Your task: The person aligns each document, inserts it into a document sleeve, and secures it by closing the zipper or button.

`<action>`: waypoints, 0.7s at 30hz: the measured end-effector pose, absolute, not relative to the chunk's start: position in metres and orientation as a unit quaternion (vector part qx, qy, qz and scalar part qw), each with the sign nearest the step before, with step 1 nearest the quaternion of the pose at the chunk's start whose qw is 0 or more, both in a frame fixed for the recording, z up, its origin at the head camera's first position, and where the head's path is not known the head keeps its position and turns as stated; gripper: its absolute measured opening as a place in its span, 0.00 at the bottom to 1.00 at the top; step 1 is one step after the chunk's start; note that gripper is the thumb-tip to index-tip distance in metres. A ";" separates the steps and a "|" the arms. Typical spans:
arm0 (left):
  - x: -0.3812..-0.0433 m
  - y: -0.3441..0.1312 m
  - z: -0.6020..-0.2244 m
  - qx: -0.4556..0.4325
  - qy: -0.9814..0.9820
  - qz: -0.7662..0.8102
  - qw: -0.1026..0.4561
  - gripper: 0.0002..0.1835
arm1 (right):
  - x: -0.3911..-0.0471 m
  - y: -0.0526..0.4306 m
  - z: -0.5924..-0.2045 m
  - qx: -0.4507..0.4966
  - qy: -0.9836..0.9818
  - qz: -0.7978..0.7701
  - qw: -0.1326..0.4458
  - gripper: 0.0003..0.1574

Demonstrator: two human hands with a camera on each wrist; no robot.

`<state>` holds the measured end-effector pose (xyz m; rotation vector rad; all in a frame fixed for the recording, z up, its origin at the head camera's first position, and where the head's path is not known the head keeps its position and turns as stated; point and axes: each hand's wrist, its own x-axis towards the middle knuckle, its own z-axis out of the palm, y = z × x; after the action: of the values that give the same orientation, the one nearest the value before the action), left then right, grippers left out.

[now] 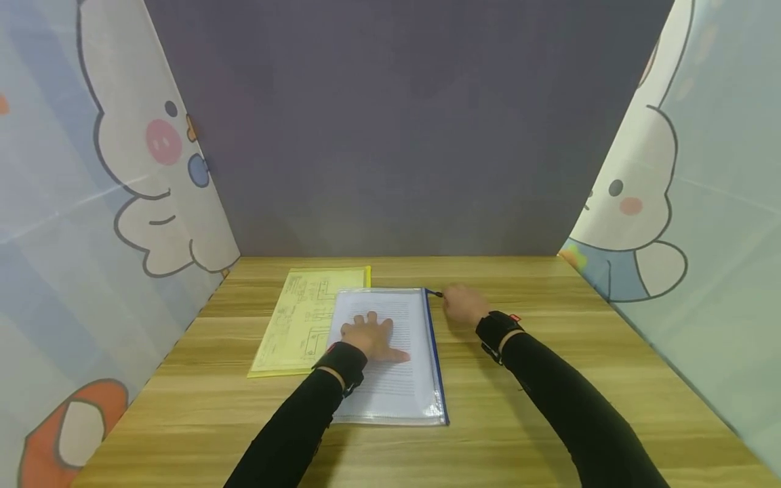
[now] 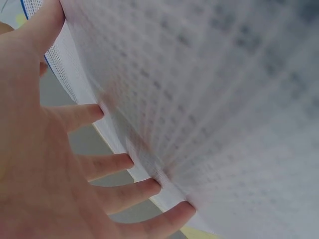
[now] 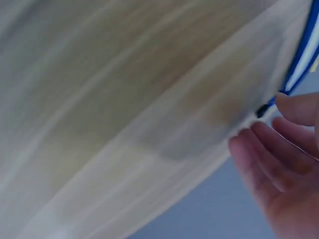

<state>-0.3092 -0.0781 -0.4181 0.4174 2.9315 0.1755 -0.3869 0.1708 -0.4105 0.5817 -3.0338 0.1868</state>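
A clear zip document pouch with blue edging holds printed white sheets and lies on the table. My left hand rests on it with fingers spread; in the left wrist view, the fingertips touch its surface. At the pouch's far right corner, a short blue cord with a dark zip pull sticks out onto the wood. My right hand is right beside that pull. In the right wrist view, a gap shows between its thumb and loosely bent fingers, with the pull's tip uncovered.
A yellow-edged folder with drawings on a yellowish sheet lies left of the pouch, partly beneath it. The wood-grain table meets a dark grey panel at the back. Cartoon-printed sheets flank both sides.
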 end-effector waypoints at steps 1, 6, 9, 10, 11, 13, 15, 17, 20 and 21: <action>-0.309 -0.078 -0.418 0.140 0.985 0.058 0.086 0.54 | -0.391 0.170 -0.413 0.186 -0.981 0.052 0.034 0.05; -0.307 -0.076 -0.415 0.139 0.985 0.056 0.083 0.53 | -0.412 0.162 -0.425 0.190 -0.980 0.023 0.060 0.05; -0.305 -0.074 -0.412 0.137 0.985 0.059 0.088 0.54 | -0.419 0.155 -0.427 0.200 -0.978 0.010 0.062 0.06; -0.305 -0.073 -0.412 0.135 0.985 0.058 0.090 0.54 | -0.421 0.152 -0.427 0.202 -0.977 0.009 0.061 0.07; -0.304 -0.073 -0.411 0.133 0.985 0.058 0.094 0.54 | -0.421 0.150 -0.427 0.205 -0.977 0.006 0.059 0.09; -0.304 -0.072 -0.410 0.129 0.985 0.055 0.099 0.54 | -0.423 0.146 -0.428 0.211 -0.976 -0.002 0.056 0.12; -0.304 -0.072 -0.409 0.125 0.986 0.051 0.099 0.54 | -0.425 0.144 -0.429 0.214 -0.975 -0.005 0.057 0.16; -0.304 -0.071 -0.408 0.124 0.986 0.047 0.099 0.54 | -0.426 0.143 -0.430 0.210 -0.976 -0.006 0.056 0.18; -0.303 -0.072 -0.405 0.123 0.987 0.046 0.097 0.53 | -0.428 0.145 -0.432 0.197 -0.979 0.014 0.048 0.17; -0.303 -0.072 -0.404 0.124 0.987 0.045 0.097 0.53 | -0.428 0.146 -0.433 0.191 -0.980 0.023 0.043 0.17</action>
<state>-0.3028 -0.0722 -0.4035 0.3675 2.9219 0.1333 -0.4279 0.1455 -0.4325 0.5839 -2.9979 0.0710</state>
